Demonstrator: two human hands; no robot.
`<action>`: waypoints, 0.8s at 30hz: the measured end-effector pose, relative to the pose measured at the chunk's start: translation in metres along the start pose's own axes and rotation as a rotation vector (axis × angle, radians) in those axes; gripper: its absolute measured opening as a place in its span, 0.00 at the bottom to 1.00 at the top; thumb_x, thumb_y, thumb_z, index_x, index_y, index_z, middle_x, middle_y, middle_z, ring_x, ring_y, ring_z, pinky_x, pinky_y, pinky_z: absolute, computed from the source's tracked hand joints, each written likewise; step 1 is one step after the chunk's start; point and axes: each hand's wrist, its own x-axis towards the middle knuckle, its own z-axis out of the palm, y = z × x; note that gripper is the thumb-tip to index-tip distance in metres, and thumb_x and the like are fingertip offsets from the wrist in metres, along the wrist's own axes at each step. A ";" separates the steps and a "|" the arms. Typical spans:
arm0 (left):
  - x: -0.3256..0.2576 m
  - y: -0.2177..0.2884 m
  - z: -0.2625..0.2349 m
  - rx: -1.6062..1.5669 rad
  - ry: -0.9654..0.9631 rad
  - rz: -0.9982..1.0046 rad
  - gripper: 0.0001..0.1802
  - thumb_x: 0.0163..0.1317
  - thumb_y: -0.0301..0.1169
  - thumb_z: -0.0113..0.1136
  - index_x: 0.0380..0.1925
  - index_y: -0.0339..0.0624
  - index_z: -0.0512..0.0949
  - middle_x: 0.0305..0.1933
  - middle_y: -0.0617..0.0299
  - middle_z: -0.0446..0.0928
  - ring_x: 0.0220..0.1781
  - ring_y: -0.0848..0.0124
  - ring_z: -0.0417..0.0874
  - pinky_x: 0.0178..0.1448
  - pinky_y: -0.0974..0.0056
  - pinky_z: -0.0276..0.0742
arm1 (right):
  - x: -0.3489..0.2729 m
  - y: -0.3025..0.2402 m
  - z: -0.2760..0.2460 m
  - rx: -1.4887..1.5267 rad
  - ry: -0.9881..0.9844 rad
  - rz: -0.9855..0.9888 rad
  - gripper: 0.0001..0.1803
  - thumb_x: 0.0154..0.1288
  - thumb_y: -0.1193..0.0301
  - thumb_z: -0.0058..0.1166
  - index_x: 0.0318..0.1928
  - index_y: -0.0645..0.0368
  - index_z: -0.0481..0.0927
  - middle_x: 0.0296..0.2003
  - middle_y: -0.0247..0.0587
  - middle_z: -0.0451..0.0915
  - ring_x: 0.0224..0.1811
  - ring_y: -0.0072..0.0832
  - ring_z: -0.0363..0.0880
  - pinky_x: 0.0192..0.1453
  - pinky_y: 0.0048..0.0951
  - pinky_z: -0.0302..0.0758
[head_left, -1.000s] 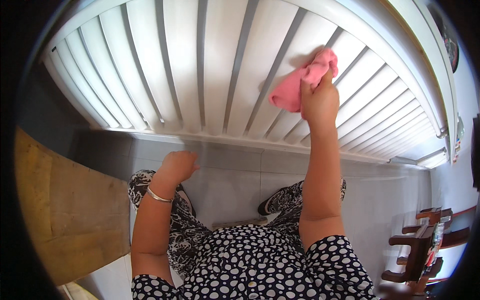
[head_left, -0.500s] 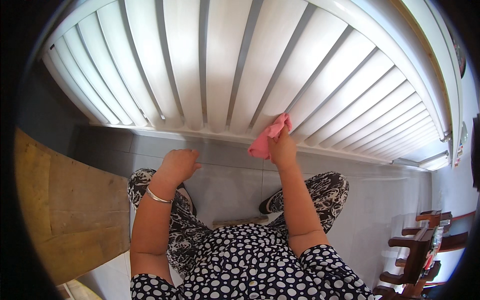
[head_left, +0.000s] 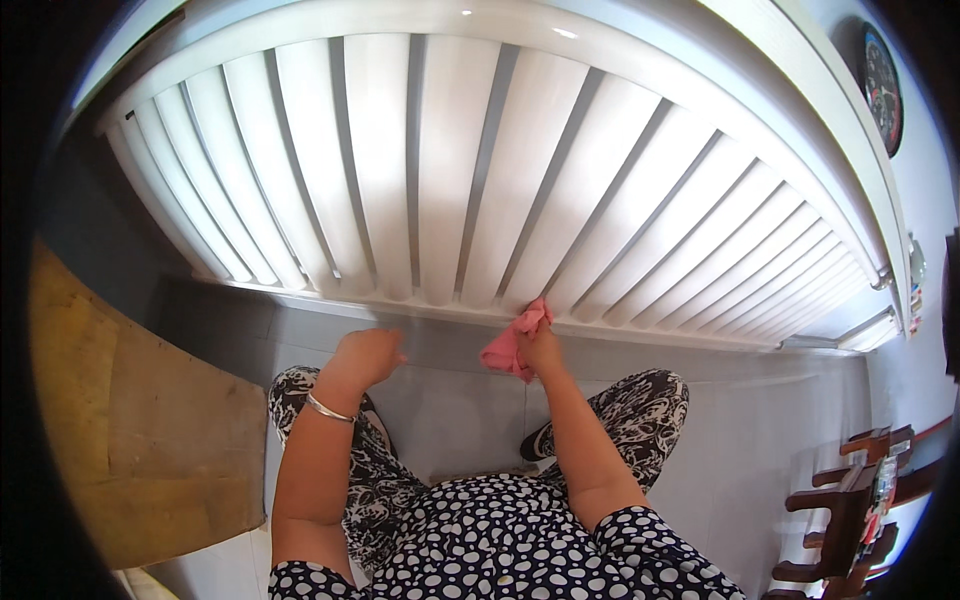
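A pink cloth (head_left: 508, 352) is bunched in my right hand (head_left: 541, 348), whose fingers are closed round it. The cloth's upper end touches the bottom of a tall white radiator (head_left: 455, 180) made of flat upright slats with narrow gaps between them. My left hand (head_left: 368, 357) hangs in front of the radiator, above my left knee, back of the hand up. Its fingers are curled in and nothing shows in them, though their undersides are hidden. A silver bangle (head_left: 328, 409) circles that wrist.
Grey tiled floor (head_left: 455, 400) lies below the radiator and between my feet. A worn yellow-brown wooden board (head_left: 170, 410) stands close on my left. Dark brown wooden furniture (head_left: 850, 505) is at the right. A round dark clock-like dial (head_left: 880, 90) is at the upper right.
My right hand and the cloth have moved down and slightly left along the radiator's slats to its lower edge. The view has tilted upward, showing more of the radiator's top. My left hand stays curled.
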 end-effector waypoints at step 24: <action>-0.002 -0.009 0.017 0.040 0.100 0.083 0.17 0.56 0.40 0.61 0.43 0.44 0.77 0.37 0.54 0.80 0.42 0.55 0.80 0.46 0.54 0.75 | 0.041 -0.197 -0.162 0.246 0.390 -0.515 0.18 0.59 0.67 0.55 0.45 0.67 0.75 0.34 0.43 0.81 0.37 0.28 0.78 0.42 0.28 0.73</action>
